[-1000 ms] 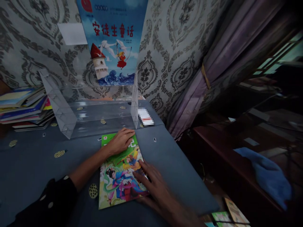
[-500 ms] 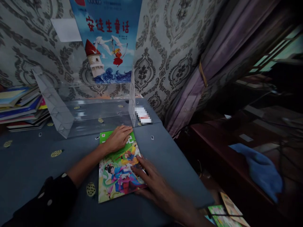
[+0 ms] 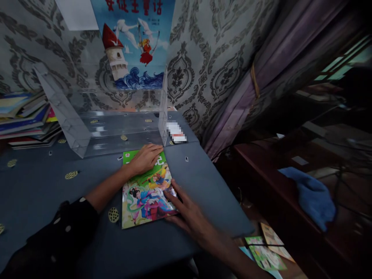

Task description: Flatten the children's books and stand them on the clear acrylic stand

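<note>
Just below the centre of the frame, the left hand [image 3: 143, 159] lies flat over the upper part of a green-topped picture book [image 3: 148, 201]; the right hand [image 3: 190, 213], apart from it, rests spread-fingered at the lower right edge. Even, light pressure should keep the book square and uncreased. Beyond, at centre-left, stands a clear rack [image 3: 62, 110].

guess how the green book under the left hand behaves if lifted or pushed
The green book looks thin, so it would probably be light and flex slightly. Lying flat on the table, it seems unlikely to roll or tip. The left hand across its top might resist a push.
</note>
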The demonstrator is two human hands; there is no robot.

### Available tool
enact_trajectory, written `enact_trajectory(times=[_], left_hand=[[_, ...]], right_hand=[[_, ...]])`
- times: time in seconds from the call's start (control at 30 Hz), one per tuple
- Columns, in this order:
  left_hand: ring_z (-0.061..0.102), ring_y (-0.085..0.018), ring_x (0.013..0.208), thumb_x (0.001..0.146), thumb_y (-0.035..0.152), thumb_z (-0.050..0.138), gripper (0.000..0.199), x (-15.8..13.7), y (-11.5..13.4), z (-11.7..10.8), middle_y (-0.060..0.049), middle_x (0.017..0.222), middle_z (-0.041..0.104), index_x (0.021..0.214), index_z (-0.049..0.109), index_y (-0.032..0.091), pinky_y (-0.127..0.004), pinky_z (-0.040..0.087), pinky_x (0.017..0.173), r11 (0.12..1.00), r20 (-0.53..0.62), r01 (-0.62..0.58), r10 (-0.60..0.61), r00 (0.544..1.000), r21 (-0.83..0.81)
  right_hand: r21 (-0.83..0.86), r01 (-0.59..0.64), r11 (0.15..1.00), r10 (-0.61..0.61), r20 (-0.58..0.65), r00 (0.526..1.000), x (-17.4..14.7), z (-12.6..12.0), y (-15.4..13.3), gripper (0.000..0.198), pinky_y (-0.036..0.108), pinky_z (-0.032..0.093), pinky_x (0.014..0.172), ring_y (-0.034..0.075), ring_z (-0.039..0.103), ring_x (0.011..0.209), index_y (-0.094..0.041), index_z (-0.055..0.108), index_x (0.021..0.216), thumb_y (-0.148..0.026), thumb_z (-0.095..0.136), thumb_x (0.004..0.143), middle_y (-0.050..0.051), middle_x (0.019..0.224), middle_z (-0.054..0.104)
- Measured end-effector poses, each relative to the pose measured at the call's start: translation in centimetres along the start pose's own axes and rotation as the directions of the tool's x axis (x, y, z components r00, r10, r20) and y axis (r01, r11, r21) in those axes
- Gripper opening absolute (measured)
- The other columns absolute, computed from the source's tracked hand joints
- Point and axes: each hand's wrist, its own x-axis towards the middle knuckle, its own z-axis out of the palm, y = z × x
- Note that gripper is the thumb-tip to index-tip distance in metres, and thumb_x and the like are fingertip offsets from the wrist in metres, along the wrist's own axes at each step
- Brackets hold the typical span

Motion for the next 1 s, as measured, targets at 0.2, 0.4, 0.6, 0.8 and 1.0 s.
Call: enact_trajectory(times=[0.2,0.4,0.6,0.8,1.0], left_hand=[[0.060,-0.024,0.120,0.098,0.018,0.042,0.038,0.1,-0.2,-0.1,-0.012,0.134,0.066,0.128,0.064,0.014,-0.044,0.045,0.103,1.000,0.009,-0.002,0.002,1.000,0.017],[0.060,-0.026,0.119,0.097,0.018,0.044,0.037,0.1,0.1,-0.2,-0.014,0.134,0.066,0.127,0.064,0.012,-0.045,0.046,0.101,0.999,0.025,0.010,-0.011,1.000,0.050],[0.059,-0.026,0.117,0.098,0.017,0.042,0.037,0.1,-0.2,-0.3,-0.013,0.132,0.067,0.127,0.065,0.013,-0.044,0.047,0.100,0.998,0.007,0.027,-0.028,1.000,0.050],[0.058,-0.025,0.116,0.098,0.019,0.042,0.037,0.1,-0.4,-0.1,-0.012,0.134,0.065,0.128,0.064,0.014,-0.045,0.046,0.101,0.998,0.015,0.030,-0.030,0.999,0.049],[0.059,-0.025,0.117,0.097,0.017,0.043,0.037,0.1,-0.3,-0.3,-0.011,0.133,0.066,0.127,0.065,0.015,-0.044,0.047,0.100,0.999,0.024,0.028,-0.029,0.999,0.034]], right_hand=[[-0.019,-0.025,0.999,0.025,0.010,1.000,0.4,0.2,-0.3,0.072,0.046,0.048,0.111,0.029,0.041,0.145,-0.034,0.031,0.156,-0.032,0.067,0.094,0.012,0.164,0.028],[-0.024,0.011,1.000,-0.011,0.006,1.000,0.7,-0.1,0.3,0.068,0.048,0.046,0.112,0.029,0.040,0.145,-0.031,0.037,0.154,-0.032,0.068,0.093,0.014,0.163,0.031],[-0.002,0.035,0.999,-0.035,0.040,0.999,1.3,-0.8,1.2,0.067,0.048,0.046,0.111,0.029,0.041,0.145,-0.031,0.040,0.152,-0.036,0.068,0.092,0.013,0.162,0.032],[-0.023,0.031,0.999,-0.030,0.033,0.999,1.3,-0.5,1.4,0.069,0.050,0.046,0.111,0.030,0.041,0.145,-0.035,0.035,0.154,-0.034,0.067,0.093,0.011,0.163,0.031],[-0.047,0.050,0.998,-0.049,0.023,0.999,1.2,-0.5,1.1,0.068,0.050,0.046,0.111,0.030,0.041,0.144,-0.032,0.035,0.155,-0.035,0.066,0.094,0.014,0.162,0.032]])
